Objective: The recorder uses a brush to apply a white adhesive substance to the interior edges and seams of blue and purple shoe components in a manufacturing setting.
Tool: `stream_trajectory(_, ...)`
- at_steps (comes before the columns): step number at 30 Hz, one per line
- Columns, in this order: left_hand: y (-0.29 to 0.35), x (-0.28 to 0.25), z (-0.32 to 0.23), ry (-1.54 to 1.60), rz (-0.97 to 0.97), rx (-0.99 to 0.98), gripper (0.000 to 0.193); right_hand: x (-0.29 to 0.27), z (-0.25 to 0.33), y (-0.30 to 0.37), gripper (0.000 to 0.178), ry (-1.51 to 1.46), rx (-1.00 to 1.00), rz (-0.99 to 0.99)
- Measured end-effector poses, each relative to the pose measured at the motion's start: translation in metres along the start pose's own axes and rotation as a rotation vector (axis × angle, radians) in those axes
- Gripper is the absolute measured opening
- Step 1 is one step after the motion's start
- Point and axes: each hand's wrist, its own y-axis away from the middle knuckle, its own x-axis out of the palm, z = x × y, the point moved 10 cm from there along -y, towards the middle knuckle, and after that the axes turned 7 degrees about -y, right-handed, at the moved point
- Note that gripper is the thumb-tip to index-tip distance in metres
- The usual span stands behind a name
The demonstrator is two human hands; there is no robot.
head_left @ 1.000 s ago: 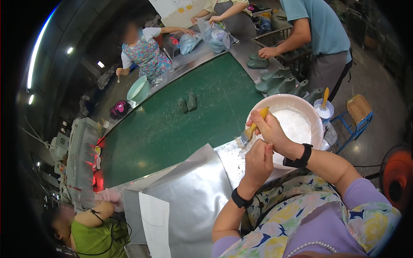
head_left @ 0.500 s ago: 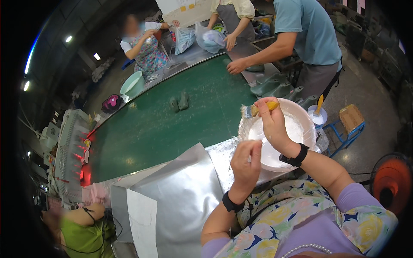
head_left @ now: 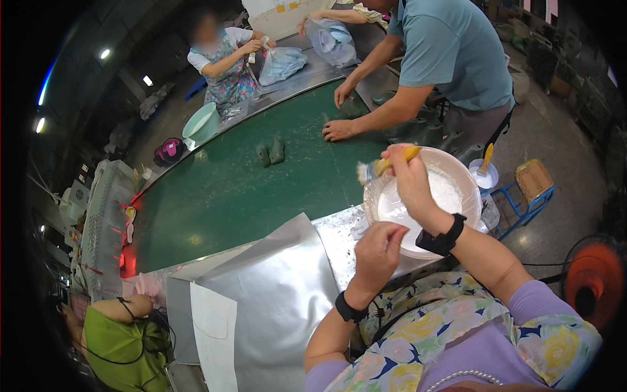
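My right hand is closed round the yellow handle of a paintbrush. Its pale bristles point left, past the rim of a pinkish-white basin that holds white paste. Nearer to me, my left hand is closed, thumb and fingers pinched together beside the basin's near-left side. Whatever might be between those fingertips is too small to make out. The basin stands at the corner of a metal table, next to a green conveyor belt.
Two dark green foot-shaped forms stand on the belt. Across it a co-worker in a blue shirt leans over, handling similar forms. A grey sheet covers the near-left table. A small pot with a brush and an orange fan are right.
The brush and my right hand have shifted slightly left. My left hand has moved a little right and down. The blue-shirted co-worker has leaned in, both hands now over the belt.
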Motion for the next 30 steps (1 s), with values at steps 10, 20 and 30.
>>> stream_trajectory(10, -0.016, -0.005, 0.016, 0.432, -0.066, -0.222, 0.022, 0.026, 0.005, 0.016, 0.045, -0.569, 0.239, 0.055)
stream_trajectory(20, -0.022, -0.019, -0.013, -0.043, -0.178, 0.081, 0.017, 0.027, -0.014, 0.027, 0.043, -0.432, 0.22, 0.017)
stream_trajectory(30, 0.009, -0.001, -0.016, -0.055, -0.105, 0.148, 0.014, 0.0, 0.007, 0.001, 0.041, -0.061, -0.09, -0.067)
